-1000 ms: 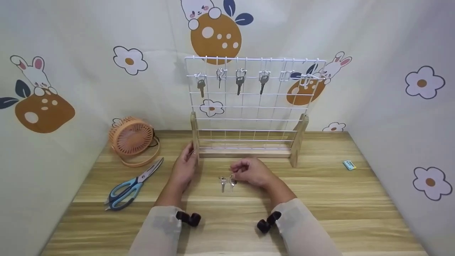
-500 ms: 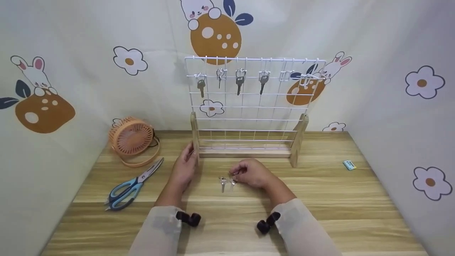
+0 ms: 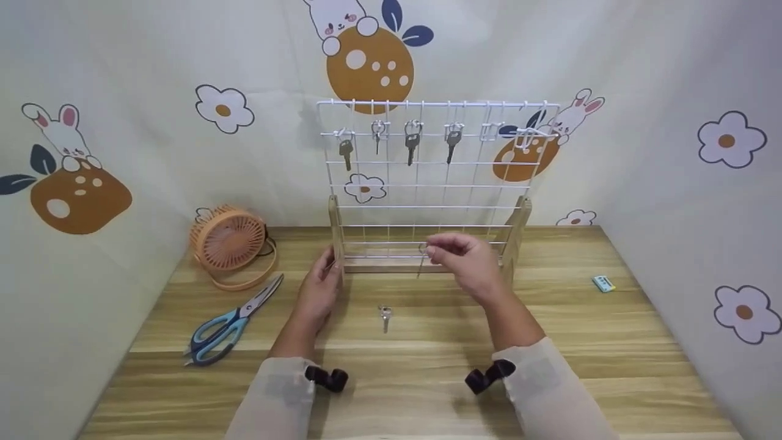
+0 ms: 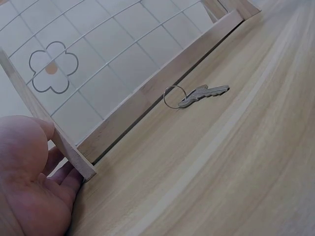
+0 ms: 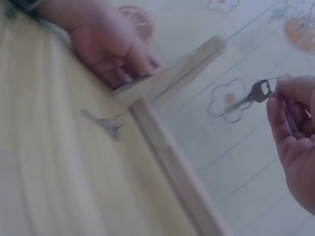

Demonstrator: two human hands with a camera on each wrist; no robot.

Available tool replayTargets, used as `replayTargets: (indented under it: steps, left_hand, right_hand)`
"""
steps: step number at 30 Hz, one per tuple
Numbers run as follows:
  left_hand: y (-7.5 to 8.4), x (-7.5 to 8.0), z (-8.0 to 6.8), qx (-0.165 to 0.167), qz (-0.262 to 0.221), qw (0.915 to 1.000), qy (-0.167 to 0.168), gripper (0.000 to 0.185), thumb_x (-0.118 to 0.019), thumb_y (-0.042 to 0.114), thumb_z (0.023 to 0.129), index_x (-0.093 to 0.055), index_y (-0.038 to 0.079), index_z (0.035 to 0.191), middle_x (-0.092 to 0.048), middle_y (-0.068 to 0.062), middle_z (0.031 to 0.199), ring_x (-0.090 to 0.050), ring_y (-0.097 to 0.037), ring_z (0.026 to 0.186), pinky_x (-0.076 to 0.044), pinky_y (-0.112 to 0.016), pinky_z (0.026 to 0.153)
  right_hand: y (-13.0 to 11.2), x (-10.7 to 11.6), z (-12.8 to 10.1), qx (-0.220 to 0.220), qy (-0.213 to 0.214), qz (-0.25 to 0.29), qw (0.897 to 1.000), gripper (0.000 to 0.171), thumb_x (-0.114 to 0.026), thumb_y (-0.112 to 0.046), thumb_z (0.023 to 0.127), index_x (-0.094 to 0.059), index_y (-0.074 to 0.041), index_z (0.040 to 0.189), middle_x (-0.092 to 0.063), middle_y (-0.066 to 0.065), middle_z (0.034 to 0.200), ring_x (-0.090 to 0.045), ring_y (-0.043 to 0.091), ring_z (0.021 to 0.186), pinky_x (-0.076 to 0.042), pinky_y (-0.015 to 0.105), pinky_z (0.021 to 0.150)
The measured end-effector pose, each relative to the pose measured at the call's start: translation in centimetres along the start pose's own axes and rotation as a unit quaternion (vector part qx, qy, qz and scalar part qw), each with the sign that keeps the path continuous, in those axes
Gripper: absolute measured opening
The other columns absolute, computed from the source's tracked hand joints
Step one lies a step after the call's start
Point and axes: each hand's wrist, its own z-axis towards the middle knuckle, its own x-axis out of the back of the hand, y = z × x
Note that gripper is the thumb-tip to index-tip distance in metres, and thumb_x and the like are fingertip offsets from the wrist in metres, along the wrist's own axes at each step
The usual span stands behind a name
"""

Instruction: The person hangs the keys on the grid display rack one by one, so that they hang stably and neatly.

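Observation:
My left hand (image 3: 319, 287) grips the left wooden leg (image 4: 69, 147) of the rack, thumb on one side and fingers on the other. My right hand (image 3: 473, 266) pinches a ring with a silver key (image 5: 246, 101) hanging from it, raised in front of the rack's lower wires. A second key (image 4: 204, 95) with a ring lies flat on the table before the rack's wooden base (image 3: 391, 266). Several keys, among them a brass-coloured one (image 3: 346, 153) and a dark one (image 3: 453, 143), hang from hooks along the upper white wire grid. Two hooks at the right, including a white hook (image 3: 490, 130), carry no key.
Scissors (image 3: 226, 330) with blue handles lie at the left, below an orange fan (image 3: 231, 241). Far to the right is a small blue-and-white item (image 3: 603, 283). A patterned cloth (image 3: 269, 159) closes off the back and both sides of the wooden table (image 3: 611, 360).
My right hand has lifted one of the two keys off the table and moved up and right toward the rack. My left hand has stayed on the leg. The head view has shifted slightly.

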Motion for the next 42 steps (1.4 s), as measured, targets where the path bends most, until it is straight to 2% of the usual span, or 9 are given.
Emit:
replayTargets:
  steps: [4,9,13,17,25,30,38,42]
  left_hand:
    - [-0.1,0.0,0.0,-0.009,-0.008,0.9999,0.001,0.059,-0.049,0.026,0.116,-0.03,0.015,0.17,-0.033,-0.012,0.176,-0.033,-0.032,0.163,-0.032,-0.046,0.134]
    - [-0.1,0.1,0.0,-0.009,-0.014,0.9999,-0.003,0.059,-0.049,0.027,0.116,-0.029,0.016,0.17,-0.033,-0.012,0.176,-0.033,-0.031,0.163,-0.032,-0.046,0.134]
    - [-0.3,0.3,0.0,0.002,-0.016,0.9999,0.0,0.059,-0.049,0.03,0.116,-0.03,0.019,0.171,-0.033,-0.009,0.176,-0.033,-0.029,0.163,-0.033,-0.045,0.134]
    - [-0.3,0.3,-0.2,0.008,-0.012,0.9999,0.0,0.06,-0.05,0.034,0.115,-0.03,0.02,0.17,-0.034,-0.008,0.176,-0.032,-0.028,0.163,-0.033,-0.045,0.134]
    - [-0.4,0.2,-0.2,0.006,-0.016,0.9998,0.003,0.06,-0.05,0.034,0.115,-0.032,0.018,0.17,-0.034,-0.01,0.176,-0.031,-0.029,0.164,-0.032,-0.047,0.134]
    - [-0.3,0.0,-0.2,-0.001,-0.012,0.9999,0.006,0.057,-0.05,0.029,0.115,-0.034,0.016,0.169,-0.035,-0.012,0.175,-0.033,-0.03,0.163,-0.034,-0.047,0.133]
    - [-0.2,-0.1,-0.1,-0.002,-0.001,1.0,-0.002,0.058,-0.049,0.032,0.116,-0.032,0.018,0.169,-0.034,-0.009,0.176,-0.032,-0.03,0.163,-0.033,-0.046,0.134]
    - [0.1,-0.1,0.0,0.003,0.005,1.0,-0.004,0.059,-0.049,0.034,0.115,-0.031,0.02,0.17,-0.033,-0.008,0.176,-0.031,-0.029,0.164,-0.033,-0.046,0.134]
  right_hand:
    - [-4.3,2.0,0.1,0.049,0.054,0.045,0.996,0.019,-0.08,-0.003,0.094,-0.079,0.003,0.112,-0.081,0.003,0.095,-0.075,0.013,0.083,-0.067,0.026,0.08]
    - [-9.0,3.9,1.1,0.095,0.123,0.111,0.982,0.015,-0.077,0.002,0.096,-0.08,-0.001,0.11,-0.08,0.004,0.097,-0.075,0.013,0.082,-0.067,0.025,0.081]
    - [-11.5,4.7,2.0,0.118,0.148,0.176,0.966,0.016,-0.078,0.002,0.095,-0.079,0.0,0.112,-0.078,0.007,0.1,-0.076,0.014,0.083,-0.068,0.027,0.083]
    - [-12.9,4.6,2.7,0.123,0.166,0.236,0.949,0.023,-0.08,0.001,0.093,-0.078,0.004,0.116,-0.074,0.012,0.103,-0.077,0.017,0.084,-0.068,0.028,0.084]
    - [-13.9,4.0,3.8,0.1,0.211,0.272,0.934,0.035,-0.079,-0.002,0.095,-0.072,0.006,0.128,-0.07,0.015,0.11,-0.077,0.019,0.088,-0.067,0.024,0.08]
    - [-13.7,3.8,4.3,0.095,0.228,0.279,0.928,0.032,-0.079,-0.001,0.095,-0.073,0.004,0.126,-0.07,0.013,0.11,-0.077,0.019,0.089,-0.067,0.024,0.08]
    - [-11.6,3.7,4.1,0.099,0.225,0.273,0.93,0.032,-0.076,0.003,0.096,-0.071,0.008,0.127,-0.071,0.013,0.11,-0.076,0.02,0.093,-0.067,0.029,0.09]
    - [-9.7,2.6,3.6,0.104,0.214,0.259,0.936,0.024,-0.073,0.005,0.098,-0.073,0.007,0.122,-0.073,0.011,0.104,-0.076,0.017,0.089,-0.068,0.029,0.088]
